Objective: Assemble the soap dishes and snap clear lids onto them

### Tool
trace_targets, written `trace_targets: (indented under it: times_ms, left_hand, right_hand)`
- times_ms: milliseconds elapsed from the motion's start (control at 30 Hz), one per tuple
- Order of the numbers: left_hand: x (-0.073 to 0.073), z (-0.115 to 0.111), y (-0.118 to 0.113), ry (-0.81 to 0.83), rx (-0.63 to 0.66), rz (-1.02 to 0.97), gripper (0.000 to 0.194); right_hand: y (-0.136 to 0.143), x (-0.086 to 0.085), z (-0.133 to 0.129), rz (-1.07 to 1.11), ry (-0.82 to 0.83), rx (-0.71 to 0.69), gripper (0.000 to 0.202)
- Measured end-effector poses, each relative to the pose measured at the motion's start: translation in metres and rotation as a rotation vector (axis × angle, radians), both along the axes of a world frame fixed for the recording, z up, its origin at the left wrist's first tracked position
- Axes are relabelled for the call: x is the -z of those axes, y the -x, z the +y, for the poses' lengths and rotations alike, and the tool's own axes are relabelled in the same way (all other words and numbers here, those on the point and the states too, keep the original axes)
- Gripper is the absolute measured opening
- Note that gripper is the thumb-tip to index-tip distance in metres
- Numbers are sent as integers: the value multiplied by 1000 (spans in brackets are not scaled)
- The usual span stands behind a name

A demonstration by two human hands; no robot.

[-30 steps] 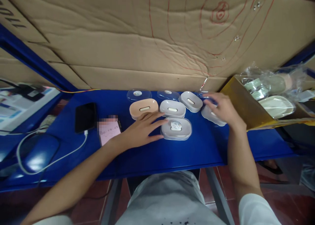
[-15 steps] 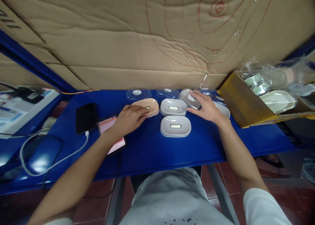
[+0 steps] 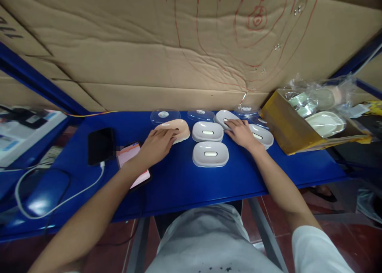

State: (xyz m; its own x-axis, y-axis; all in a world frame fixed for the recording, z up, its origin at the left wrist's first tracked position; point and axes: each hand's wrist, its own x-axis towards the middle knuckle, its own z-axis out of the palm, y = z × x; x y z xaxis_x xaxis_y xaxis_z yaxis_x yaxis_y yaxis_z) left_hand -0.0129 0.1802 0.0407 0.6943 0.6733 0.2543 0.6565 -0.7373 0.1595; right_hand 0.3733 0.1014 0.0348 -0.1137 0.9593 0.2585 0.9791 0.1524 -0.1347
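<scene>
My left hand (image 3: pixel 158 145) lies over the near left side of a peach oval soap dish (image 3: pixel 182 127), its fingers bent into the dish and the thumb low at the rim. At the back, my right hand (image 3: pixel 242 133) grips the front rim of a white soap dish (image 3: pixel 223 116), which sits at a slant. Between the hands, one white soap dish (image 3: pixel 207 125) stands behind another white dish (image 3: pixel 210 161), each with a slot in its base. One more white dish (image 3: pixel 267 137) is partly hidden by my right wrist.
Clear oval lids (image 3: pixel 165 116) with round labels lie along the back, some overlapping at the right (image 3: pixel 247 110). A cardboard box (image 3: pixel 277 125) of wrapped dishes stands right. Left are a black phone (image 3: pixel 100 145) with a white cable and a lit phone (image 3: pixel 140 179).
The clear lid under my right hand has left the slanted white dish, which now shows uncovered with my fingers on its rim. My left hand stays on the peach dish. The view shifted slightly.
</scene>
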Motion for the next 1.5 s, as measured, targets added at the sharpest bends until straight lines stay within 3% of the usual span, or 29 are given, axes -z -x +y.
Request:
trace_targets:
  times_ms: [233,467,533,633,800,867,1033,1233,1333,1500]
  left_hand:
    - [-6,0,-2,-11,-81,-52,44]
    - [-15,1,2,-91,-187,-142,43]
    - [-18,-2,2,-135,-219,-162,41]
    - [-21,-6,2,-177,-262,-129,41]
    - [-15,-9,-1,-134,-251,-24,41]
    - [-10,-10,-2,-124,-261,-1,41]
    - [-8,-19,-10,-100,-209,20,40]
    - [-8,-26,-12,-107,51,18,39]
    - [-3,-23,-10,-79,46,101,46]
    - [-6,-18,-5,-67,44,150,43]
  right_hand:
    - [-8,-3,4,54,-50,128,53]
    - [-14,-13,4,128,-287,439,60]
    - [-16,-17,1,131,-355,460,59]
    - [-11,-23,-3,125,-328,317,60]
    - [26,-16,-4,132,-46,-193,46]
    - [38,-11,-3,158,39,-308,45]
    - [38,-5,-2,206,114,-310,45]
    - [31,-8,-4,175,156,-319,46]
    - [37,-11,-5,209,125,-340,37]
    - [40,-9,-5,282,-11,-296,44]
